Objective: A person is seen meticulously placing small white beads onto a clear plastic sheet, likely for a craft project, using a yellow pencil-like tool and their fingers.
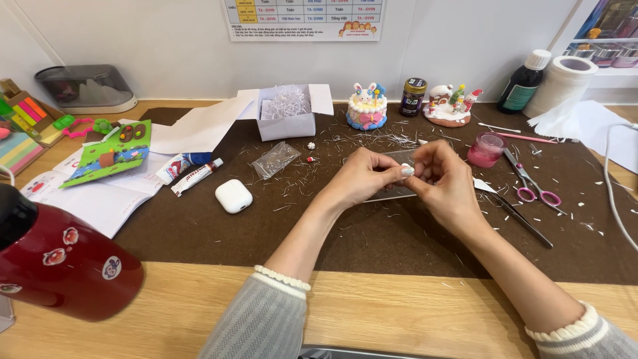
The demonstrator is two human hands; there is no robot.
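Brown mat centre stage, left hand and right hand pinching a tiny white piece together, just ahead of the scissors.

White wall runs straight across the back, plain and evenly lit, with a printed chart pinned up at the top centre. Below it, a light wooden desk, grain showing along the near edge. A dark brown felt mat covers most of its middle. Off at the top right, the corner of a white shelf unit. Soft light, no hard shadows.
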